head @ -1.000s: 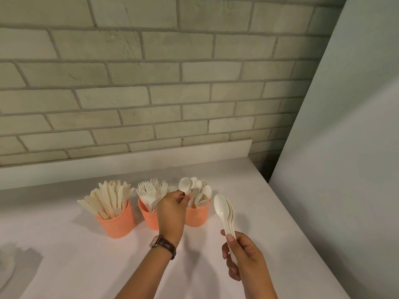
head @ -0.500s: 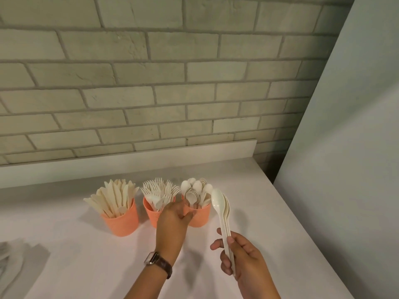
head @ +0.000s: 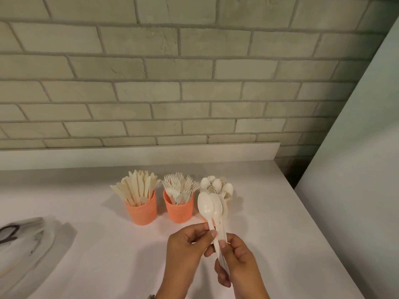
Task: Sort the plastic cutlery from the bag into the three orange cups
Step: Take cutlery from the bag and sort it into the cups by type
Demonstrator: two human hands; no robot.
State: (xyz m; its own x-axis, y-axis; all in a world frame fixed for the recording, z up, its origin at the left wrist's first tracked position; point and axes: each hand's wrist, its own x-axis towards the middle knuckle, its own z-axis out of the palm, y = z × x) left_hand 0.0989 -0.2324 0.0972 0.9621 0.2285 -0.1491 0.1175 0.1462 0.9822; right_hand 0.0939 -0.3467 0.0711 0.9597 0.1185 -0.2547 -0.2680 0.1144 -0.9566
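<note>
Three orange cups stand in a row on the white counter: the left cup (head: 141, 213) holds knives, the middle cup (head: 178, 211) holds forks, and the right cup (head: 204, 217), mostly hidden, holds spoons. A stack of white plastic spoons (head: 212, 207) stands upright in front of the right cup. My right hand (head: 235, 263) grips the stack by its handles. My left hand (head: 187, 247) pinches the handle of the front spoon with thumb and forefinger.
A clear plastic bag (head: 28, 244) lies on the counter at the far left. A brick wall with a white ledge (head: 138, 155) runs behind the cups. A pale wall panel (head: 349, 190) borders the counter on the right.
My left hand has left the spoon cup and come back to the stack in my right hand, pinching the front spoon. The view has shifted left, bringing more of the bag into sight.
</note>
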